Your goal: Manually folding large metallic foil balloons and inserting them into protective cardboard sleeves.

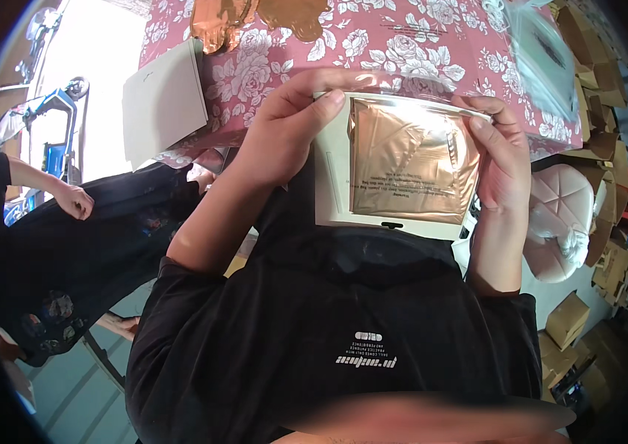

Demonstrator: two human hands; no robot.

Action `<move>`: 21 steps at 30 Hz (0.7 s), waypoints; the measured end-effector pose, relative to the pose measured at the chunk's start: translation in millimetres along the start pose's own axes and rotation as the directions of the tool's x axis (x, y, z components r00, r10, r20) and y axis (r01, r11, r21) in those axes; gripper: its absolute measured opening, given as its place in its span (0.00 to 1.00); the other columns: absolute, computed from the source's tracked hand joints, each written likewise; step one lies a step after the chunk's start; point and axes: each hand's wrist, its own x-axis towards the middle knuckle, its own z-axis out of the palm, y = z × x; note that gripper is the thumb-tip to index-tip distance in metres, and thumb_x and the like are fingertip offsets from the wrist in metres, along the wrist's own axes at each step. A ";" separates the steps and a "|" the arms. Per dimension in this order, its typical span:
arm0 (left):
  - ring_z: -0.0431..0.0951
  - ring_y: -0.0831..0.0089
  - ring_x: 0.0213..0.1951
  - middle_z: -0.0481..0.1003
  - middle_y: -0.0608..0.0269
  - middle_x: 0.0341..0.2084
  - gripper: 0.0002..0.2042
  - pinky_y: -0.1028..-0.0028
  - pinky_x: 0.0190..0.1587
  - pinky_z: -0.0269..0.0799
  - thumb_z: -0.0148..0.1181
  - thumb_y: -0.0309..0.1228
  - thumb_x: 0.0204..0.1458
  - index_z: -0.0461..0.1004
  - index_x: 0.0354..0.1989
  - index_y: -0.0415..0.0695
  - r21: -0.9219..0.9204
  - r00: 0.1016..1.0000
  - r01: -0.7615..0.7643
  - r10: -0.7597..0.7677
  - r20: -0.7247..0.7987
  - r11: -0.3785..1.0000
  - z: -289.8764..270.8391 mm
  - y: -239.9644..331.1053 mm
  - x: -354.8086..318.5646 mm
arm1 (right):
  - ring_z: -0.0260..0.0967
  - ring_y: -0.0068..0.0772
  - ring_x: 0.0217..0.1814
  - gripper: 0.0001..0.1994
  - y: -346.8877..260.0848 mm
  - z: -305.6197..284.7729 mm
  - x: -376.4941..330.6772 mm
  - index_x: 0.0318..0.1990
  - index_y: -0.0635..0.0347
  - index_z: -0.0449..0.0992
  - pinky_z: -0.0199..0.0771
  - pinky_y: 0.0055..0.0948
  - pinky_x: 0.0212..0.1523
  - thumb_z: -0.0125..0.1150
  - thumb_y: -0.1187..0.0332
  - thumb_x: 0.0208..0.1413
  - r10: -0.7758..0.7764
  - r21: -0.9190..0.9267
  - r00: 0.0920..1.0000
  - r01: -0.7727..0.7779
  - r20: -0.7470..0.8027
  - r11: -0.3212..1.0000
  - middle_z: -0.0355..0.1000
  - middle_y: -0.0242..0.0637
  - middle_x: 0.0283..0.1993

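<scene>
Held up in front of my chest is a flat white card with a slot near its lower edge. A shiny copper-coloured plastic packet with dark print lies against it. Clear film shows along the top edge; whether it wraps the whole card, I cannot tell. My left hand grips the upper left corner, thumb on the front and fingers behind. At the upper right corner, my right hand pinches the edge between thumb and fingers.
Beyond my hands is a table with a pink floral cloth. On it lie white cards, copper-coloured packets and clear plastic bags. A person in black is at left. A white padded seat and cardboard boxes stand right.
</scene>
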 end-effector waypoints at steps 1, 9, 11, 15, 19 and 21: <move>0.78 0.76 0.52 0.77 0.61 0.56 0.16 0.71 0.57 0.73 0.48 0.25 0.70 0.73 0.63 0.37 0.003 0.999 -0.006 0.007 -0.034 1.000 3.0 2.3 0.7 | 0.79 0.35 0.54 0.10 -1.9 -1.5 0.2 0.51 0.66 0.78 0.77 0.34 0.60 0.62 0.78 0.63 0.001 0.001 1.000 -0.001 -0.001 1.000 0.80 0.46 0.52; 0.76 0.77 0.54 0.80 0.63 0.51 0.14 0.73 0.61 0.67 0.46 0.22 0.69 0.78 0.55 0.37 0.098 0.993 0.017 -0.028 0.116 0.995 -25.0 10.1 0.8 | 0.76 0.29 0.50 0.05 -12.6 -7.1 7.2 0.42 0.64 0.78 0.74 0.28 0.56 0.63 0.82 0.61 -0.106 -0.157 0.980 0.132 0.167 0.979 0.79 0.43 0.50; 0.76 0.76 0.55 0.80 0.62 0.50 0.14 0.73 0.61 0.67 0.46 0.20 0.68 0.79 0.53 0.36 0.204 0.990 -0.055 0.026 0.141 0.977 -25.8 11.4 -1.5 | 0.76 0.28 0.49 0.05 -12.7 -10.9 7.6 0.42 0.64 0.78 0.73 0.27 0.54 0.63 0.82 0.61 -0.109 -0.191 0.977 0.143 0.181 0.971 0.79 0.42 0.50; 0.76 0.75 0.56 0.79 0.61 0.49 0.14 0.74 0.61 0.66 0.45 0.19 0.68 0.79 0.52 0.36 0.154 0.977 -0.039 0.005 0.215 0.987 -31.7 15.9 -0.6 | 0.75 0.26 0.48 0.05 -18.7 -22.9 4.7 0.42 0.63 0.78 0.74 0.26 0.53 0.64 0.82 0.61 -0.106 -0.352 0.966 0.187 0.237 0.917 0.79 0.41 0.49; 0.76 0.74 0.55 0.79 0.60 0.49 0.15 0.74 0.60 0.67 0.43 0.19 0.68 0.79 0.51 0.35 0.116 0.972 0.028 -0.054 0.229 0.993 -32.7 19.6 -0.9 | 0.76 0.25 0.48 0.05 -23.0 -31.7 3.9 0.42 0.64 0.78 0.74 0.26 0.52 0.63 0.83 0.61 -0.035 -0.469 0.974 0.139 0.225 0.872 0.78 0.40 0.49; 0.77 0.74 0.54 0.79 0.59 0.49 0.15 0.75 0.59 0.68 0.42 0.20 0.67 0.79 0.50 0.35 0.146 0.972 0.042 -0.074 0.222 0.988 -34.5 21.0 -1.1 | 0.76 0.25 0.48 0.05 -24.7 -30.4 3.1 0.43 0.65 0.79 0.75 0.25 0.51 0.62 0.83 0.62 -0.014 -0.471 0.968 0.134 0.249 0.872 0.78 0.40 0.48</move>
